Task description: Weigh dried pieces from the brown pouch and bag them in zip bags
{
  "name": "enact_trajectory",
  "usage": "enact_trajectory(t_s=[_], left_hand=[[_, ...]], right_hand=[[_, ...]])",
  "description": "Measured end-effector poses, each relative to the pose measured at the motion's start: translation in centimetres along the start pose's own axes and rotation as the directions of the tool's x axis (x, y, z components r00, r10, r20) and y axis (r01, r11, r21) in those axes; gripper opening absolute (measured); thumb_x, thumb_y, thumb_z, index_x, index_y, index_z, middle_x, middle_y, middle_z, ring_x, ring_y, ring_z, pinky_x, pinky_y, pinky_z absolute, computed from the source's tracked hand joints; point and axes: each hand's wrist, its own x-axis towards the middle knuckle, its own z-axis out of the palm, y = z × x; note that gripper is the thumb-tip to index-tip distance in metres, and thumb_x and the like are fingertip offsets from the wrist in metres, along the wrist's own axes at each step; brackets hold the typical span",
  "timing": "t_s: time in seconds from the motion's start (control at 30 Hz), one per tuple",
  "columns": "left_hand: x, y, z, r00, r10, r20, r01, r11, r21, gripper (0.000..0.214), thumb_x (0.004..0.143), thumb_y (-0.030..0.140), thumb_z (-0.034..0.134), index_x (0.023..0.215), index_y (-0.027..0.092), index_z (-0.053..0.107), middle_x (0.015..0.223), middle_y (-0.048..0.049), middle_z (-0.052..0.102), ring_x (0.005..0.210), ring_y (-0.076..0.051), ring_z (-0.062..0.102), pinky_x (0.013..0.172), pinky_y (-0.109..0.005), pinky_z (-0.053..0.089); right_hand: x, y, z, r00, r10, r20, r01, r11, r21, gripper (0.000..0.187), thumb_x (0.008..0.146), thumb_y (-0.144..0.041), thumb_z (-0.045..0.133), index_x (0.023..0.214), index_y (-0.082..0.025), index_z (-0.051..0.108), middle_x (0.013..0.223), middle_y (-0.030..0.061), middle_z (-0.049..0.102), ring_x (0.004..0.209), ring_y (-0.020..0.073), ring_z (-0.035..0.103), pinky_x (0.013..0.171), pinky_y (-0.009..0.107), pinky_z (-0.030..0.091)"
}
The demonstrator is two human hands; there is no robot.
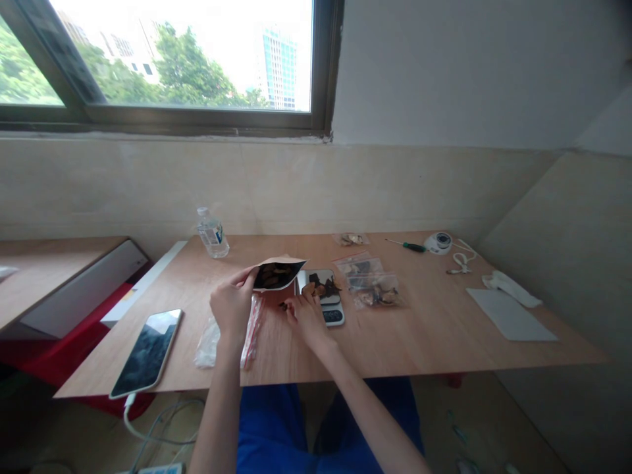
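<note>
- While the left hand [232,303] grasps a paper pouch [277,275], its mouth is tilted open toward the kitchen scale [320,296].
- Right hand [307,319] sits low beside a dark scrap [284,305]; any pinch cannot be told.

— What is the bench [444,329] surfaced with?
— Smooth, matt, pale plywood is seen there.
— And the pouch [278,275] at the middle?
— Matt kraft paper is shown outside, with a dark, faintly glossy lining within.
— What else shines?
— Glossy glass is seen on the phone [145,352] at left, and thin clear plastic on the crumpled zip bag [210,345]. Satiny metal is shown on the scale [332,276].
</note>
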Motion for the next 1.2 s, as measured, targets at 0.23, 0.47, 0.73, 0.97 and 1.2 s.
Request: enact_trajectory(t_s=[0.23,0.47,0.73,0.97,1.2], left_hand=[[-0.1,-0.1,0.1,1.0,0.005,-0.011,-0.005,1.0,0.005,0.033,0.078,0.048,0.055,0.093,0.027,0.075,0.077,-0.0039,0.074,0.08,-0.024,0.068,0.065,-0.028,0.046],[-0.2,-0.1,0.2,1.0,-0.004,-0.002,0.004,1.0,-0.029,0.033,0.078,0.048,0.055,0.093,0.027,0.075,0.083,-0.0039,0.074,0.079,-0.024,0.068,0.069,-0.028,0.047],[-0.3,-0.4,-0.1,1.0,0.007,0.022,-0.006,0.998,-0.065,0.031,0.077,0.048,0.057,0.093,0.028,0.075,0.08,-0.0037,0.074,0.079,-0.023,0.068,0.067,-0.027,0.045],[-0.5,-0.6,0.2,1.0,0.004,0.016,-0.003,0.999,-0.053,0.032,0.077,0.049,0.057,0.094,0.028,0.074,0.079,-0.0028,0.074,0.079,-0.023,0.068,0.067,-0.028,0.046],[-0.4,-0.7,0.2,1.0,0.005,0.02,-0.004,0.999,-0.047,0.033,0.077,0.05,0.056,0.094,0.028,0.074,0.081,-0.003,0.074,0.079,-0.024,0.068,0.068,-0.028,0.046]], right_hand=[[-0.5,1.7,-2.3,0.999,0.031,-0.019,-0.033,0.995,-0.093,0.023,0.087,-0.01,0.046,0.1,-0.017,0.063,0.108,0.0129,0.06,0.098,0.0254,0.051,0.083,0.038,0.038],[0.2,-0.7,2.0,0.993,-0.094,0.074,0.101,0.99,-0.097,0.03,0.092,-0.025,0.046,0.119,-0.017,0.057,0.118,0.0114,0.06,0.112,0.027,0.049,0.095,0.042,0.035],[0.7,-2.2,4.9,0.987,-0.047,0.156,0.073,0.983,-0.167,0.023,0.091,-0.023,0.047,0.109,-0.019,0.062,0.106,0.012,0.065,0.108,0.0286,0.051,0.092,0.045,0.036],[-0.8,-1.4,2.6,0.984,-0.124,0.132,0.141,0.982,-0.128,0.016,0.092,-0.026,0.049,0.099,-0.021,0.063,0.096,0.0064,0.066,0.1,0.0238,0.052,0.088,0.04,0.037],[-1.1,-1.0,1.3,0.98,-0.138,0.146,0.156,0.981,-0.114,0.015,0.092,-0.023,0.049,0.09,-0.019,0.063,0.096,0.0066,0.062,0.096,0.0216,0.052,0.088,0.039,0.037]])
